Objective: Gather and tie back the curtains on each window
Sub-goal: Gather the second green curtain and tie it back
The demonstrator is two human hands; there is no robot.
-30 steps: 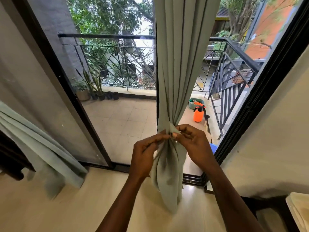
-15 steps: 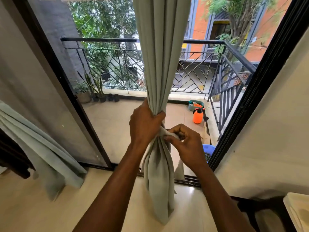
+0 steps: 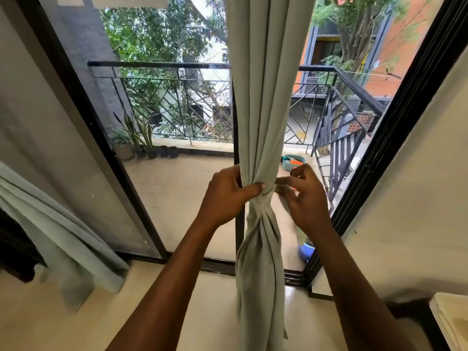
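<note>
Pale grey-green woven curtain (image 3: pixel 263 110) hangs in long soft pleats directly in front of the black centre post (image 3: pixel 239 239) of the glazed balcony door. A band (image 3: pixel 263 200) of the same cloth cinches it to a narrow waist; below, it swells into a loose twisted bundle over the glossy cream floor (image 3: pixel 210 312).

Left hand (image 3: pixel 228 196), left of the post: fingers curled round the gathered folds, thumb across the front.

Right hand (image 3: pixel 305 198), right of the post, in the gap before the slanting outer frame (image 3: pixel 379 173): fingers loosely extended, tips at the band; blur hides any pinch.
</note>
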